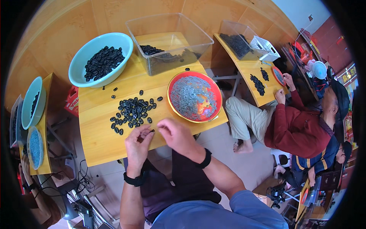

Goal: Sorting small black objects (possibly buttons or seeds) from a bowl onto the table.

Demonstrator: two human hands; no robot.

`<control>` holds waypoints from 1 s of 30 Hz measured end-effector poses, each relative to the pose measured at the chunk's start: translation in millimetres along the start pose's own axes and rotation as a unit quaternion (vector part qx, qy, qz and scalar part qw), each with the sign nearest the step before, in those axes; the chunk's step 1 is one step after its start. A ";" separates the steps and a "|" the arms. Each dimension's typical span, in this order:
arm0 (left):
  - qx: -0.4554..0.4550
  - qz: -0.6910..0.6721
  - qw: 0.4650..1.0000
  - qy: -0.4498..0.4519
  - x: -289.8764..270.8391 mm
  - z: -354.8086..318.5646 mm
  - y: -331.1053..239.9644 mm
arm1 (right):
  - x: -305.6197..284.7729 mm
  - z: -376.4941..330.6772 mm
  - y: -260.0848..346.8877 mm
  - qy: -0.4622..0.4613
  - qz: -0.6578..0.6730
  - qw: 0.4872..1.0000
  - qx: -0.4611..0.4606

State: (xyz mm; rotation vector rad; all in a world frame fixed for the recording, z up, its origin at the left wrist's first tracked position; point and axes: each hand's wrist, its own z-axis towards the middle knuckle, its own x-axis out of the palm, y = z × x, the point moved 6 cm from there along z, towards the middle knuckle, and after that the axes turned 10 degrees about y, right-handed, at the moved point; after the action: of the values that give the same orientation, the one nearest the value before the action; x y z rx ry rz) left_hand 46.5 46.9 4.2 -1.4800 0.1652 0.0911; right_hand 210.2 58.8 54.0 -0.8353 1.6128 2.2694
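At the front edge of the yellow table my left hand (137,148) pinches a small black oval piece (153,131) between thumb and fingertips. My right hand (178,138) hovers just to its right, fingers curled together; whatever they hold is hidden. Beyond my left hand lies a loose heap of black oval pieces (133,109) with small holes in them. Right of the heap stands a red bowl (170,100) with a gold rim, partly filled with thin grey pin-like parts (188,91). Its bottom shows a bright printed pattern.
At the back of the table (99,141) stand a light blue basin (74,72) of black pieces and a clear plastic bin (171,63) with more. A co-worker (301,129) sits at a table on the right; another person's hand (25,168) shows at far left.
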 end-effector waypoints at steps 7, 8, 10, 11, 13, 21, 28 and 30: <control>0.035 0.041 0.998 0.025 -3.7 0.5 -8.7 | -121.0 3.0 -35.8 -0.080 -0.176 0.978 0.078; 0.036 0.036 0.998 0.028 -0.4 2.3 -9.2 | -132.7 1.7 -50.5 -0.034 -0.231 0.966 0.114; 0.030 0.038 0.998 0.027 -1.1 2.3 -10.6 | -143.2 1.2 -66.8 0.016 -0.282 0.948 0.147; 0.029 0.038 0.999 0.025 -1.5 1.7 -9.2 | -143.8 2.7 -70.6 0.045 -0.297 0.940 0.162; 0.028 0.025 0.999 0.004 -3.3 0.8 -5.9 | -142.7 3.5 -73.4 0.075 -0.312 0.931 0.176; 0.040 0.065 0.997 0.018 -3.7 1.2 -14.5 | -130.1 -1.3 -77.8 0.143 -0.316 0.898 0.270; 0.021 0.049 0.998 0.025 -6.1 0.2 -14.6 | -124.8 2.3 -86.4 0.139 -0.309 0.903 0.265; 0.027 0.048 0.998 0.014 -8.9 1.2 -13.1 | -123.3 4.7 -84.6 0.078 -0.272 0.931 0.233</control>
State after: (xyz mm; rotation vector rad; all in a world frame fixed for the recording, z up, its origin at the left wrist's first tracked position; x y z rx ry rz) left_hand 39.9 47.2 18.7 -1.4194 0.2590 0.1424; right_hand 350.6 110.4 58.9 -1.1646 1.6240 1.4014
